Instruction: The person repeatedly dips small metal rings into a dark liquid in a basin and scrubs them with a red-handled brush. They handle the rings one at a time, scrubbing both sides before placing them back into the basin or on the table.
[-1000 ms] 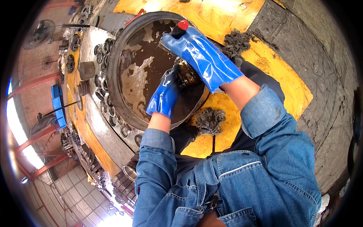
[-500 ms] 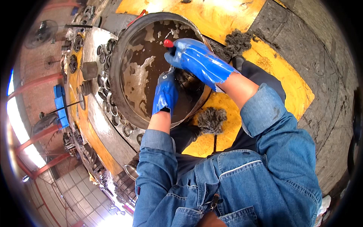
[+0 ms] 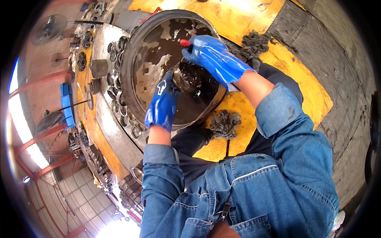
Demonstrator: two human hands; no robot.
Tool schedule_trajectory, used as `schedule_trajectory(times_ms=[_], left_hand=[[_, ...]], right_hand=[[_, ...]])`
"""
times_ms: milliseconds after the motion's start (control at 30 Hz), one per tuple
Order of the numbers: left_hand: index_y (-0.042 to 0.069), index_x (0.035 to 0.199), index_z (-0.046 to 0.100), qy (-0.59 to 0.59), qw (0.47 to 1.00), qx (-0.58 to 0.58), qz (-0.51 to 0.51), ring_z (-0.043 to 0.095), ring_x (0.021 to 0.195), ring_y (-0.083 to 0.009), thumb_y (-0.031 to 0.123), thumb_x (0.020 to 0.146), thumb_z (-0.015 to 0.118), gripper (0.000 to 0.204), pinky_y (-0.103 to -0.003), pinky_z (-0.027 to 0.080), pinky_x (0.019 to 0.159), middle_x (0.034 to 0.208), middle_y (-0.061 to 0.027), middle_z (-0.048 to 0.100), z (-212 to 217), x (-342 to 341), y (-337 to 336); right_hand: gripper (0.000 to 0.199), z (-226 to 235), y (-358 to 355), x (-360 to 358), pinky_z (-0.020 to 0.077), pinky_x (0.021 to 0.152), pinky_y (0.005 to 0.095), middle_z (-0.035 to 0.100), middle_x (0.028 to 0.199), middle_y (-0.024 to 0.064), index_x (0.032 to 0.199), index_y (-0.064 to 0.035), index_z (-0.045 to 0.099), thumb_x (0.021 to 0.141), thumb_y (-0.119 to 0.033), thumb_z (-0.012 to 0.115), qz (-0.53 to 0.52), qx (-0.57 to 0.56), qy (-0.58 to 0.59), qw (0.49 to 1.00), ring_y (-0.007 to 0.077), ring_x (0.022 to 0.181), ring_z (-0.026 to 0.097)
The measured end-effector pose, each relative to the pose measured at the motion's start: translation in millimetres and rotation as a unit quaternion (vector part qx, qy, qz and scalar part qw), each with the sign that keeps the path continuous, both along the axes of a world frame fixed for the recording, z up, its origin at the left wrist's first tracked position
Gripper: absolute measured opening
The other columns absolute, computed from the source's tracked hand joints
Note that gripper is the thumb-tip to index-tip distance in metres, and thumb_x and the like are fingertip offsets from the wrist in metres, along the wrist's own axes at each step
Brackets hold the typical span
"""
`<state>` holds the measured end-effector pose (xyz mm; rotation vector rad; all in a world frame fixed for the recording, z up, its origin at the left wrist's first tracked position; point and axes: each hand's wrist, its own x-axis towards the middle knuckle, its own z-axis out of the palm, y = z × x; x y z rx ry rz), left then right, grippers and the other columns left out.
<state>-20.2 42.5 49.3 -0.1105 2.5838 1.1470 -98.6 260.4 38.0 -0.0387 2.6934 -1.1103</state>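
A round dark metal part, wet and shiny, is in the wide metal tub of murky brown liquid. My left hand, in a blue rubber glove, grips the part's left edge between thumb and fingers. Above its far right side is my right hand, also blue-gloved and closed around a tool with a red handle. Only the handle's end sticks out of the fist; the tool's working end is hidden behind the hand. Pale foam floats on the liquid.
Several metal rings crowd the table left of the tub, beside a grey cylinder. Dark fibrous clumps lie on the yellow board by my legs and beyond. A red-handled object rests behind the tub's rim.
My left hand has shifted left and slightly down along the part, uncovering more of it. The right hand has moved a little to the right and up, still holding the red-handled tool.
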Motion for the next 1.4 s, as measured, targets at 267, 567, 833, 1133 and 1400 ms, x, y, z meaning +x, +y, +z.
schedule_trajectory(times_ms=[267, 567, 833, 1133, 1400], left_hand=[[0.005, 0.120, 0.071, -0.088, 0.949, 0.259, 0.154, 0.065, 0.094, -0.0109, 0.027, 0.105, 0.065, 0.027, -0.027, 0.051, 0.082, 0.103, -0.0014, 0.071, 21, 28, -48], [0.004, 0.112, 0.071, -0.135, 0.969, 0.084, 0.188, 0.057, 0.084, -0.0112, 0.028, 0.099, 0.076, 0.027, -0.028, 0.048, 0.077, 0.091, 0.0012, 0.064, -22, 45, -108], [0.004, 0.111, 0.070, -0.093, 0.962, 0.188, 0.177, 0.058, 0.084, -0.0107, 0.027, 0.098, 0.077, 0.027, -0.028, 0.049, 0.077, 0.090, 0.0015, 0.065, -9, 83, -115], [0.002, 0.122, 0.069, -0.166, 0.943, 0.276, 0.083, 0.066, 0.091, -0.0144, 0.020, 0.088, 0.087, 0.043, -0.031, 0.055, 0.083, 0.102, -0.0037, 0.072, -39, 51, -110], [0.012, 0.130, 0.071, 0.013, 0.999, -0.002, -0.039, 0.074, 0.106, -0.0335, 0.032, 0.080, 0.089, 0.057, -0.039, 0.056, 0.096, 0.115, -0.0169, 0.077, -53, 71, -99]], right_hand=[[0.033, -40, 9, -13, 0.0603, 0.085, 0.0419, 0.079, 0.104, 0.0138, 0.110, -0.0128, 0.079, 0.088, -0.037, 0.077, -0.021, 0.006, 0.079, 0.997, 0.0310, 0.095, 0.076], [0.042, -42, -34, -5, 0.0592, 0.081, 0.0436, 0.078, 0.097, 0.0138, 0.105, -0.0118, 0.077, 0.088, -0.049, 0.072, 0.036, -0.021, 0.048, 0.998, 0.0365, 0.093, 0.075], [0.044, -46, -65, 23, 0.0573, 0.094, 0.0464, 0.076, 0.112, 0.0167, 0.116, -0.0131, 0.076, 0.089, -0.046, 0.067, 0.170, 0.095, -0.116, 0.974, 0.0384, 0.106, 0.072], [0.051, -39, -59, 7, 0.0584, 0.090, 0.0429, 0.078, 0.102, 0.0175, 0.108, -0.0102, 0.079, 0.085, -0.055, 0.072, 0.068, -0.047, -0.080, 0.993, 0.0349, 0.098, 0.075], [0.041, 3, -92, 64, 0.0589, 0.070, 0.0390, 0.073, 0.079, 0.0127, 0.091, -0.0094, 0.081, 0.093, -0.050, 0.075, 0.266, -0.213, 0.154, 0.928, 0.0278, 0.073, 0.072]])
